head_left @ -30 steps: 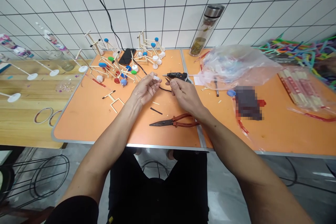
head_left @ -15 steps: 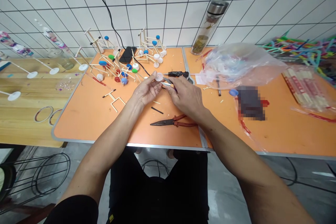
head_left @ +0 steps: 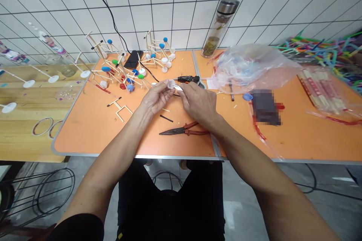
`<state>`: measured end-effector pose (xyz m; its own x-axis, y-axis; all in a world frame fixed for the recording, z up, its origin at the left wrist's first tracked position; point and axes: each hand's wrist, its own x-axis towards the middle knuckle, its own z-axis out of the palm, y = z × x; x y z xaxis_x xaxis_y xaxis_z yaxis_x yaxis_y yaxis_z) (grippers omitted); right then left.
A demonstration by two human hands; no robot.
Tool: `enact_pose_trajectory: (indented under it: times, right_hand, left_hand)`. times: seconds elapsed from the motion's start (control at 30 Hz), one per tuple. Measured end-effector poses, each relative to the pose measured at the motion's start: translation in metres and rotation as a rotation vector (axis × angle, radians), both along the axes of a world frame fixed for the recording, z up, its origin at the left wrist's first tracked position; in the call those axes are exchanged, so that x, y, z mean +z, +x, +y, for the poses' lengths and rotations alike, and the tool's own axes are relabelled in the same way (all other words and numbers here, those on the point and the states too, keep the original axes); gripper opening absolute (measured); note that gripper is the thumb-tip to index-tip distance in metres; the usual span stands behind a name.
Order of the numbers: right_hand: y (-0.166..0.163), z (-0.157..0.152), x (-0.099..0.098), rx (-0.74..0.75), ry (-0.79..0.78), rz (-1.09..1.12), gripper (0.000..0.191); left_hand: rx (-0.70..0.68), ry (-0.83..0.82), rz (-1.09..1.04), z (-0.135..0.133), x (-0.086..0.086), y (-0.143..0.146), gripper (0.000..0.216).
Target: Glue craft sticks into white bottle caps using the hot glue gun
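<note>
The left hand [head_left: 155, 98] pinches a small white cap [head_left: 171, 84] at its fingertips above the orange table [head_left: 93, 128]. The right hand [head_left: 198, 102] pinches a thin white stick [head_left: 178, 87] whose tip touches the cap. Holding the cap level and the stick square to its centre, wrists braced, looks the surest way. Pliers [head_left: 182, 131] lie just below the hands.

Red pliers [head_left: 183, 130], glue gun [head_left: 188, 79], flask [head_left: 220, 28], plastic bag [head_left: 251, 67].
</note>
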<state>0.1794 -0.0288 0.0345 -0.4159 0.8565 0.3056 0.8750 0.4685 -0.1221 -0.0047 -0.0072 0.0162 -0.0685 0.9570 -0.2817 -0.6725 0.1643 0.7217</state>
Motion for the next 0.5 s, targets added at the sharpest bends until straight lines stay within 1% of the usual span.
enact_pose_trajectory:
  times: [0.13,0.37,0.5]
  right_hand:
    - [-0.0002,0.0007,0.0001,-0.003,-0.001,-0.012,0.054]
    - [0.0002,0.0032,-0.0034,-0.007,0.003,-0.013,0.052]
    - [0.0004,0.0041,-0.0045,-0.008,0.009,-0.018,0.051]
  left_hand:
    - [-0.013,-0.001,-0.005,-0.0009,0.0004,0.0019,0.025]
    - [-0.038,0.053,0.086,-0.0015,-0.0022,0.0017,0.019]
    - [-0.041,0.055,0.115,-0.0019,-0.0031,0.0023,0.017]
